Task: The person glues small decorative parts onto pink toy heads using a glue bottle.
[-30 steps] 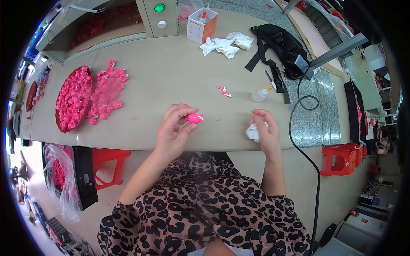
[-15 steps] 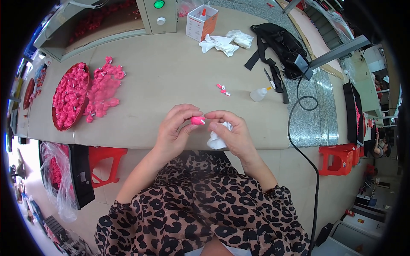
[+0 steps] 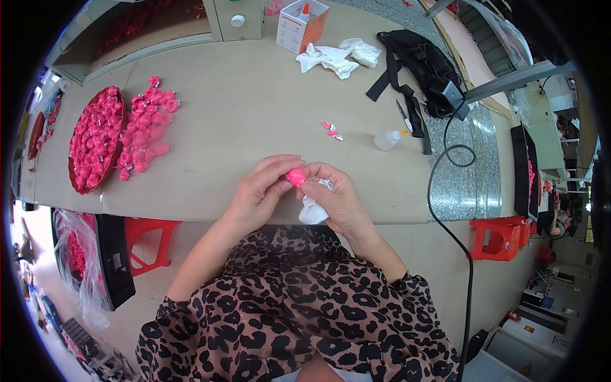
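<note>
Between the fingertips of my left hand (image 3: 256, 194) is a small glossy pink plastic piece (image 3: 294, 176), its plain rounded side showing. My right hand (image 3: 338, 202) meets it from the other side, thumb and forefinger touching the piece. A crumpled white tissue (image 3: 312, 212) is tucked in the right hand and hangs below its fingers. Both hands are just above the table's near edge. Beyond them on the table lie several tiny pink-and-white pieces (image 3: 332, 131). A white squeeze bottle (image 3: 386, 141) with a yellow tip lies to their right.
At left, a red dish (image 3: 120, 148) heaped with pink pieces stands by a loose pile (image 3: 147, 114). Farther back are a box (image 3: 290, 33), crumpled tissues (image 3: 329, 60), a black strapped bag (image 3: 423, 70) and a slim knife (image 3: 403, 114). A black cable (image 3: 454, 237) crosses the right edge.
My right hand has moved left, and its fingertips now close on the pink piece. The piece has turned: its white-marked side no longer shows.
</note>
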{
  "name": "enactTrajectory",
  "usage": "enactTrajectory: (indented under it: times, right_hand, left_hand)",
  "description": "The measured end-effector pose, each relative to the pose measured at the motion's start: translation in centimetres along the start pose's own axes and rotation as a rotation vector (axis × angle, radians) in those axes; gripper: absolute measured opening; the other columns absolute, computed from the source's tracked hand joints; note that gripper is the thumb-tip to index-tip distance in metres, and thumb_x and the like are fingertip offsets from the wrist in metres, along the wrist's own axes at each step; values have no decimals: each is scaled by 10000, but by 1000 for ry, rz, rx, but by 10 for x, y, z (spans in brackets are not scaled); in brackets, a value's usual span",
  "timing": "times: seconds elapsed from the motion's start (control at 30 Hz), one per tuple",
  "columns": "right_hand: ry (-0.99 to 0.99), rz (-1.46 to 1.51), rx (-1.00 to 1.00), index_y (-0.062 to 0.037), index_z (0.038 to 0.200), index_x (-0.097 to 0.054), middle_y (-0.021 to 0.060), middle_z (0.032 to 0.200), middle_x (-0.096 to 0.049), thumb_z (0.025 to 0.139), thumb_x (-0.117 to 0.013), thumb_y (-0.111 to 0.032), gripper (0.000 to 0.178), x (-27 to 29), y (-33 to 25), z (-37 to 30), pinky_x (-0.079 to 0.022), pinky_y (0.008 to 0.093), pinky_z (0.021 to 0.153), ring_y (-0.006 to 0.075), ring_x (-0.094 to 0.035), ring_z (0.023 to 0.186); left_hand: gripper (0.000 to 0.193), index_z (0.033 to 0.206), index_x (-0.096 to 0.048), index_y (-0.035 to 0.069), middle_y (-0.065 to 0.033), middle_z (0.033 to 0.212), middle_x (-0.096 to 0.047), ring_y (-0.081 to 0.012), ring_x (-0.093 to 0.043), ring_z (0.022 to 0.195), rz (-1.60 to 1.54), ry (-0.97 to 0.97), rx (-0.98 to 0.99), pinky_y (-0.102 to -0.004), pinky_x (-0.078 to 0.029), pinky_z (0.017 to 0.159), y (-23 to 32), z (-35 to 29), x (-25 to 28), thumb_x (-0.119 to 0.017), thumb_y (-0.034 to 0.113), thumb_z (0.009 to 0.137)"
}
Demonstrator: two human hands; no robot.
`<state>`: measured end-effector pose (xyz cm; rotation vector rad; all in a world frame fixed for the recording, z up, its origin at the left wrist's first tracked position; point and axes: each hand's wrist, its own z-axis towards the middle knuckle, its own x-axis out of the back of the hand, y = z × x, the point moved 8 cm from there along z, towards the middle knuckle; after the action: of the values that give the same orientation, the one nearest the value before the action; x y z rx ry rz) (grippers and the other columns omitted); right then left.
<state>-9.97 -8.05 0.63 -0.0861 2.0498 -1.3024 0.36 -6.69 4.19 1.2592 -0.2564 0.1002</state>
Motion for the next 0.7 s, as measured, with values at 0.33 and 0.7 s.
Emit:
enactTrajectory:
  times: [0.33,0.7]
  right_hand:
    - [58,19,13,-8,907,-520,35,751,-565,799,-547,-71,128,12,14,6,-432,179,553,61,-533,645]
    - [41,24,-37,-13,830,-538,17,748,-567,751,-552,0,82,11,18,10,-425,174,556,48,-527,640]
  left_hand:
    - [295,1102,-497,-2,-89,1068,-435,-119,-521,864,-400,-22,219,-217,-466,722,-24,-4,-13,-505,1,807]
    - [337,1027,-544,-34,-135,1066,-460,-162,-505,924,-329,2,280,-249,-462,752,-35,-8,-11,-488,-110,704]
